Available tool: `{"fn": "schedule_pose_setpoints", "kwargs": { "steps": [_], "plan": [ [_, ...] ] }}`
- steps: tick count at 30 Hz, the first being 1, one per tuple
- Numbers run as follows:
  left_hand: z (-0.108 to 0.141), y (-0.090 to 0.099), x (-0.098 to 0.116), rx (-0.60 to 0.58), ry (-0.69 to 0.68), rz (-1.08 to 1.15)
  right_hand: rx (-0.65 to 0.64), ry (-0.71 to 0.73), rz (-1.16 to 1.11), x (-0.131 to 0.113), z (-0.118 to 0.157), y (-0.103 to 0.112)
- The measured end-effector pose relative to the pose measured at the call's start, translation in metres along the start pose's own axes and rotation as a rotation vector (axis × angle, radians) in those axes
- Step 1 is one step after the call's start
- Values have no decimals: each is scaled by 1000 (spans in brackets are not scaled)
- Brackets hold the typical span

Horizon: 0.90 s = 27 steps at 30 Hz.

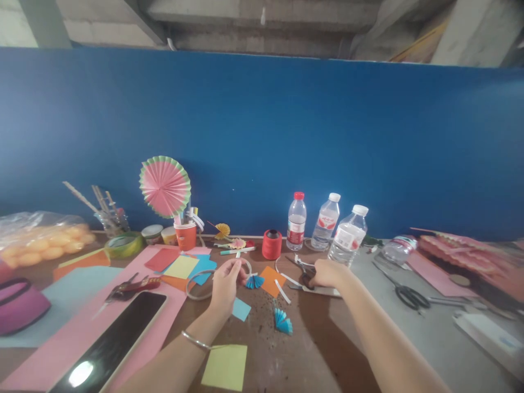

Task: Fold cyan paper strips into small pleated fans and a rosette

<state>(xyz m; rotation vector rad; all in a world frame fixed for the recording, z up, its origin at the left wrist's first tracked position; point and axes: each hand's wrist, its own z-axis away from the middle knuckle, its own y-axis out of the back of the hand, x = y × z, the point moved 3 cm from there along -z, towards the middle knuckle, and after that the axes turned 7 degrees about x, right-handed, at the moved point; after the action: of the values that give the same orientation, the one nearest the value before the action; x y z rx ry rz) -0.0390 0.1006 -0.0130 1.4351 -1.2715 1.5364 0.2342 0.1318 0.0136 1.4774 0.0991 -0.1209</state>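
My left hand (226, 284) pinches a thin pale cord or strip (198, 297) that loops out to its left. A small blue pleated paper fan (254, 281) hangs just right of those fingers. Farther right, my right hand (326, 273) has its fingers closed around the dark handles of scissors (307, 275), whose lower part is partly hidden. Between the hands lie an orange paper square (272, 281) and a white strip (283, 291). Nearer me is a second blue pleated fan (283, 321), and a light blue paper piece (241, 309) lies beside my left wrist.
A red thread spool (272, 244) and three upright bottles (296, 222) stand at the back. At left are a phone (117, 338) on pink paper, a red cup (186, 237) holding a round pleated fan (165, 186), and tape (124, 245). More scissors (411, 297) lie right.
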Motion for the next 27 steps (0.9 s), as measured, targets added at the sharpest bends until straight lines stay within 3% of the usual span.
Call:
{"fn": "schedule_pose_setpoints", "kwargs": {
  "steps": [6,12,17,22,24,27],
  "plan": [
    [-2,1,-1,-10,-7,12,10,-52,0,-3,-1,-3],
    [-3,1,-2,-7,1,59,-44,-69,-78,18,-8,-1],
    [-3,1,-2,-15,3,67,94,-34,-102,29,-8,10],
    [-3,1,-2,-15,3,51,164,22,-149,21,-5,17],
    [-3,1,-2,-16,3,57,123,69,-236,13,-1,16],
    [-3,1,-2,-14,3,64,-146,140,-562,-5,8,6]
  ]
}}
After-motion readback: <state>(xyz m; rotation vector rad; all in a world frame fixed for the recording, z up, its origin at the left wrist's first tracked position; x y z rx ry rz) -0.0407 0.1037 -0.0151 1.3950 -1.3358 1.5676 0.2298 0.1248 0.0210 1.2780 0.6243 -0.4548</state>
